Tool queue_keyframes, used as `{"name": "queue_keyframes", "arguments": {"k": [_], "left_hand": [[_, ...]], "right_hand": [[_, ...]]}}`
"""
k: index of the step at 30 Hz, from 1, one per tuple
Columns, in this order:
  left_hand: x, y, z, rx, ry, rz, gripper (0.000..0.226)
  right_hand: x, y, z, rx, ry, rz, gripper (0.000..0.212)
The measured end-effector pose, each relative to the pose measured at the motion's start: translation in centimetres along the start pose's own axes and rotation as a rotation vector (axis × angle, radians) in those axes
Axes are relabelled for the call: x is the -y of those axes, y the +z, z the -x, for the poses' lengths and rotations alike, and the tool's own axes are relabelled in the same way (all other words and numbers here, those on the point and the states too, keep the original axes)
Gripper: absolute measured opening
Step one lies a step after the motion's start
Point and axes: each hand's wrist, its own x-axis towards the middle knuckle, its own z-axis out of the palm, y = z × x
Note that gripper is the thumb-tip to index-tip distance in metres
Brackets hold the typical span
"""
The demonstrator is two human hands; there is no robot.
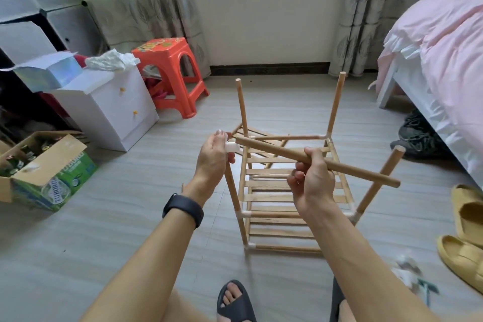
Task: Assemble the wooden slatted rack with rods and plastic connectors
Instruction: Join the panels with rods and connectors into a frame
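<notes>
Well left of the rack (269,197) on the floor sits a cardboard box (49,165) of bottles. Over the rack's near-left post, our left hand (213,159) pinches a white plastic connector (231,148), fingers curled on it. The loose rod (352,170) meets that connector with 1 end and slants across above the rack, our right hand (312,183) wrapped round its middle. 2 yellow slippers (467,217) lie right of the rack.

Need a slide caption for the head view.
Right hand points a wooden rod at the white connector the left hand holds, over the half-built rack.
</notes>
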Motion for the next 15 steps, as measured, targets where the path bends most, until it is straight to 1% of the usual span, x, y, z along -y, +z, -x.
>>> {"name": "queue_keyframes", "arguments": {"k": [4, 10, 15], "left_hand": [[0.1, 0.9, -0.1, -0.03, -0.022, -0.019, 0.044], [0.4, 0.9, -0.1, -0.047, -0.007, 0.029, 0.045], [0.4, 1.7, 0.4, -0.103, -0.028, 0.052, 0.045]], "right_hand": [[-0.4, -0.2, -0.1, 0.011, -0.063, 0.085, 0.03], [-0.5, -0.2, -0.4, -0.043, -0.064, 0.007, 0.024], [-0.8, -0.3, -0.7, -0.073, -0.083, -0.015, 0.026]]}}
